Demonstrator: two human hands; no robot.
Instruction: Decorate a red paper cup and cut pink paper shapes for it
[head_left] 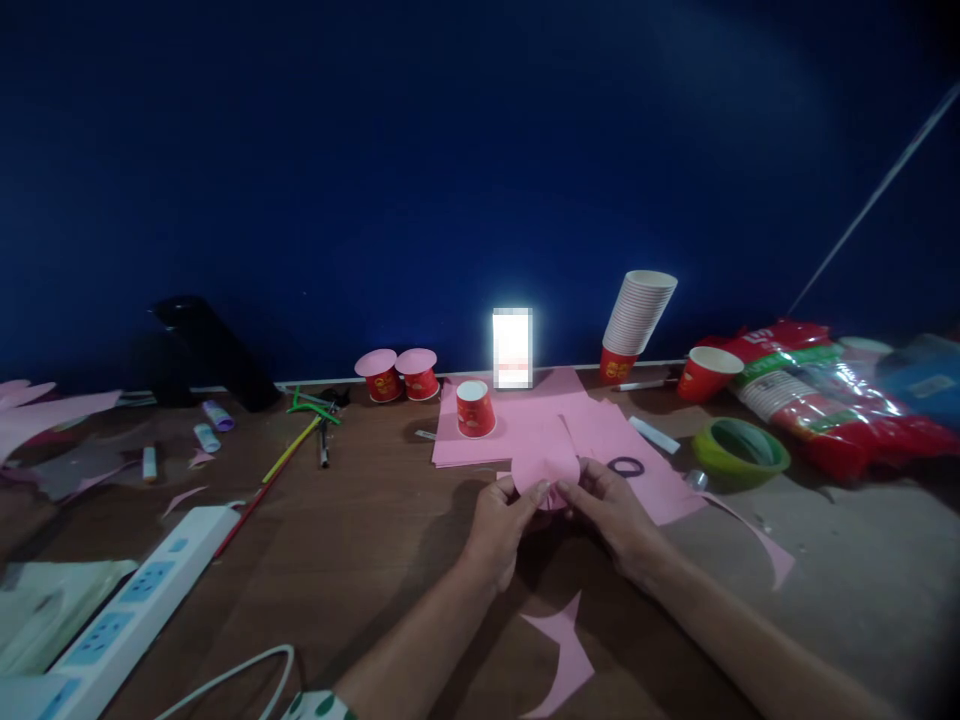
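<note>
My left hand (501, 520) and my right hand (611, 508) meet over the brown table, both pinching a round pink paper disc (545, 462) that stands up between the fingertips. Under the disc something red shows between my fingers; I cannot tell what it is. Just beyond lie pink paper sheets (525, 420) with an upside-down red paper cup (475, 408) on them. A pink paper offcut (564, 650) lies on the table between my forearms.
Two upside-down red cups with pink discs (397, 374) stand by the blue wall, next to a bright phone screen (512, 348). A leaning stack of cups (634, 320), a single cup (705, 373), green tape ring (739, 452), cup packets (817, 400), power strip (127, 600), straws (289, 455).
</note>
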